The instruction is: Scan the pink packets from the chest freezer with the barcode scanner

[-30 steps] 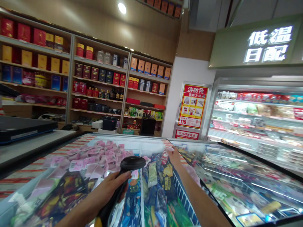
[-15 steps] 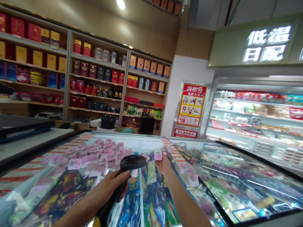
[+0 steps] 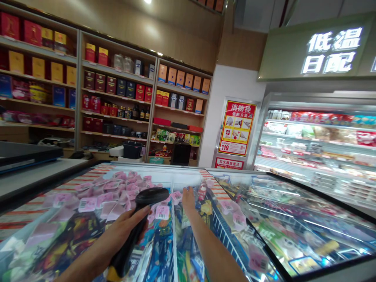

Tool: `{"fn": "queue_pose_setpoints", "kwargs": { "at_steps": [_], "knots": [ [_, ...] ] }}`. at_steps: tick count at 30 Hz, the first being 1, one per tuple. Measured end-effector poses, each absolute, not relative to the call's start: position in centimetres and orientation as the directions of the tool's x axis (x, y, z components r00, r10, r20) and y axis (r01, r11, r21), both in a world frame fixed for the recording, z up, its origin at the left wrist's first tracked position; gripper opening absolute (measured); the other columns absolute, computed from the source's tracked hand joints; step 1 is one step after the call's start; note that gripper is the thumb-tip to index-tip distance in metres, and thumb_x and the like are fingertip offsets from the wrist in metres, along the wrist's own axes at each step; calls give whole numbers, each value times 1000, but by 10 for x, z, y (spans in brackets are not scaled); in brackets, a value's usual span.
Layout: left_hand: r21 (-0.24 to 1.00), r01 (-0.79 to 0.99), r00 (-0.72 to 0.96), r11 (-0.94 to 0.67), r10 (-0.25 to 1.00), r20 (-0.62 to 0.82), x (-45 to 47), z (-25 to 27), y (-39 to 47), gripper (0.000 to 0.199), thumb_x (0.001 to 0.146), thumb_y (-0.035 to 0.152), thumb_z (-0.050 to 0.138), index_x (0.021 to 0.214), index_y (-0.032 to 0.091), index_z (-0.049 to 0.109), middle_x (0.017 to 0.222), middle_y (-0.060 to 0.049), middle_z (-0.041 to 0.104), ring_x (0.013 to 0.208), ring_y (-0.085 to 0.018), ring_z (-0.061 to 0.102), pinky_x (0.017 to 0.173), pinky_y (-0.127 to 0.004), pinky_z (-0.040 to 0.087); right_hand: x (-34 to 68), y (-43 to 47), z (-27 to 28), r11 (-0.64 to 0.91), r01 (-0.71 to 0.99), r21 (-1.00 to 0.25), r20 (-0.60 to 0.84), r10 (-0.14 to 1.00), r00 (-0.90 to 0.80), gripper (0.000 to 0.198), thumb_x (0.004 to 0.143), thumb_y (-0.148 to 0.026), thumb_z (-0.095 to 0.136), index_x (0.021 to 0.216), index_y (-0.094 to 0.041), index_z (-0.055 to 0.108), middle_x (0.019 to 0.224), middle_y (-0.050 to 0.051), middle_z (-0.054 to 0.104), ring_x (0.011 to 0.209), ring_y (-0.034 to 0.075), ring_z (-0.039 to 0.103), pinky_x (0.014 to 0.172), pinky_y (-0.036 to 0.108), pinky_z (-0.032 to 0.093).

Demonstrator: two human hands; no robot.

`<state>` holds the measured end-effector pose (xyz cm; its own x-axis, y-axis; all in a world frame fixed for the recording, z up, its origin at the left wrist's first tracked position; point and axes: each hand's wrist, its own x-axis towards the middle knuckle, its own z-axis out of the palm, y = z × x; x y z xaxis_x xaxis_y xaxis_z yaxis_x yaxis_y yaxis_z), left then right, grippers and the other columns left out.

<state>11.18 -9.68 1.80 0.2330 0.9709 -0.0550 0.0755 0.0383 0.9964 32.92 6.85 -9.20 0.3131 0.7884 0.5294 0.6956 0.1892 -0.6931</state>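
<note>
My left hand (image 3: pixel 133 221) is wrapped around the handle of a black barcode scanner (image 3: pixel 151 196) with a yellow lower end. The scanner's head points forward over the open chest freezer. A pink barcode tag (image 3: pixel 162 212) shows just below the scanner head. My right hand (image 3: pixel 188 199) reaches into the freezer with its fingers bent. Another pink tag (image 3: pixel 176 197) is right beside its fingertips; whether they touch it, and what they grip, I cannot make out. Blue ice-cream packets (image 3: pixel 161 250) lie beneath the hands, beside a white wire divider (image 3: pixel 174 244).
Many pink tags (image 3: pixel 114 188) crowd the freezer's left side above dark packets. A white wire basket wall (image 3: pixel 227 235) runs on the right. Farther right is a glass-topped freezer (image 3: pixel 282 211). Shelves of boxes (image 3: pixel 117 88) and a chilled display (image 3: pixel 320 145) stand behind.
My right hand has moved left, away from where it held up a pink barcode tag. The scanner has shifted left with my left hand, and the tag below it shows more fully.
</note>
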Motion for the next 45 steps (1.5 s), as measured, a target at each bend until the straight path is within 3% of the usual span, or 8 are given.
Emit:
{"fn": "queue_pose_setpoints", "kwargs": {
  "at_steps": [4,13,20,23,25,29,33,45],
  "knots": [
    [988,151,254,16,966,-55,101,15,-93,46,66,61,46,53,17,51,45,3,48,45,-10,41,46,-21,32,280,78,-92,172,671,-722,503,796,337,36,84,-26,34,111,-8,49,114,20,53,111,26,46,91,41,37],
    [981,173,169,84,979,-114,105,16,-90,48,60,65,49,54,18,52,47,3,49,45,-10,41,46,-21,34,271,82,-74,234,704,-670,558,784,271,36,83,-32,38,109,-14,54,110,10,59,105,19,52,89,31,39],
    [992,69,178,107,977,-117,118,11,-80,48,51,66,55,56,19,54,49,3,52,45,-10,45,48,-22,41,406,91,-54,-137,724,-676,468,680,565,47,75,-24,45,121,-12,41,128,22,35,117,33,36,91,48,28],
    [991,83,152,106,981,-118,121,1,-70,48,51,67,54,54,20,53,44,2,51,42,-11,47,46,-24,42,441,99,-58,-238,698,-675,402,675,619,51,71,-21,48,121,-15,40,129,24,30,111,36,41,85,53,30],
    [992,76,147,102,983,-112,123,-3,-66,47,51,67,54,53,20,53,40,2,50,41,-13,48,44,-25,42,453,105,-63,-250,702,-667,372,704,605,49,68,-18,50,115,-13,45,123,25,37,101,36,49,78,52,35],
    [994,60,160,90,982,-98,127,-2,-66,46,52,66,54,51,20,53,37,2,48,38,-12,47,44,-25,42,457,108,-68,-132,768,-627,425,768,480,33,61,-8,51,93,-13,55,96,15,55,85,26,57,74,38,40],
    [996,69,177,59,982,-70,129,7,-73,44,55,64,53,52,19,53,39,3,49,39,-10,45,44,-23,40,434,98,-73,50,811,-583,556,753,353,27,58,-7,50,84,-15,52,84,8,57,83,21,56,74,30,42],
    [997,67,355,43,933,-64,125,19,-97,41,62,58,53,58,17,52,47,3,51,43,-8,43,45,-20,34,383,28,-75,494,670,-554,804,525,278,57,56,-4,42,111,-15,41,110,11,49,106,21,46,94,37,35]
  ]
}}
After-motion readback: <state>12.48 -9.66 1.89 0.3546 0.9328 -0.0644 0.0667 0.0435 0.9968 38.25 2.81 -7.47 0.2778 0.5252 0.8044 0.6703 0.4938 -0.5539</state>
